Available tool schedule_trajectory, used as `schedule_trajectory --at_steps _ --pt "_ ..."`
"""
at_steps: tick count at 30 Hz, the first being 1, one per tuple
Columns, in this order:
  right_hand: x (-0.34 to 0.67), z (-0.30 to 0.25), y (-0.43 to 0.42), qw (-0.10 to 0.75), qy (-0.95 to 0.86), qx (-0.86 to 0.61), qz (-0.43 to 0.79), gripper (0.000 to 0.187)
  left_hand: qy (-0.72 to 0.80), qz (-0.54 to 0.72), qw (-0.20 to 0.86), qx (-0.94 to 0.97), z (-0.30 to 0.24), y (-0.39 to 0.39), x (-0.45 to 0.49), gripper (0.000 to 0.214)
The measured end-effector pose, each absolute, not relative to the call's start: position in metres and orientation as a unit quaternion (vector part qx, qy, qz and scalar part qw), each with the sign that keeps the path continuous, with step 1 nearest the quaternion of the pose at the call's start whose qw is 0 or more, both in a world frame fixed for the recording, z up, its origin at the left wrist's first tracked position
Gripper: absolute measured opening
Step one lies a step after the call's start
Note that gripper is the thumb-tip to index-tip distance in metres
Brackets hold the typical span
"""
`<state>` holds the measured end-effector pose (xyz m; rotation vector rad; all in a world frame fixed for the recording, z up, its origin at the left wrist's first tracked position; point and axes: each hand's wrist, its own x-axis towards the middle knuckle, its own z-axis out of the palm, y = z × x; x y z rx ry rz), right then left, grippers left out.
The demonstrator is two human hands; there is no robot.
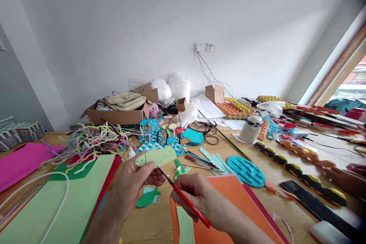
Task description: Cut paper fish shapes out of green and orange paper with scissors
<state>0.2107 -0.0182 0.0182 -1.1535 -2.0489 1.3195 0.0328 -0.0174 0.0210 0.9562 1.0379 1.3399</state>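
Note:
My left hand (pixel 134 179) pinches a strip of light green paper (pixel 162 156) between thumb and fingers. A fish outline is drawn on the strip, and its left end is rounded. In my right hand (pixel 201 192) is a pair of scissors with red handles (pixel 185 200). The dark blades point up and left, reaching the lower edge of the paper by my left fingers. Below the hands, a cut-out green paper fish (pixel 147 198) lies on the table. Another light green strip with a drawn outline (pixel 185 225) rests on orange paper (pixel 220 202) under my right arm.
Light green sheets (pixel 65 198) lie at left, with a pile of pipe cleaners (pixel 94 141) behind. Blue models with paper fish (pixel 162 141) stand ahead. Rightward are pencils (pixel 201 161), a blue disc (pixel 246 170), a black-and-yellow egg-carton strip (pixel 297 171), a phone (pixel 314 202) and another person's hand (pixel 343 179).

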Motion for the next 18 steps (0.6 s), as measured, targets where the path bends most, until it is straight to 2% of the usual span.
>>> schedule_trajectory --at_steps 10,18 --pt "0.2127 0.0152 -0.0176 0.216 -0.743 -0.426 0.469 0.035 0.439 0.572 0.562 0.406 0.0193 -0.0196 0.0321 0.020" --pt "0.2157 0.0153 -0.0165 0.202 -0.759 -0.430 0.445 0.041 0.427 0.561 0.570 0.422 0.0152 -0.0193 0.0301 0.011"
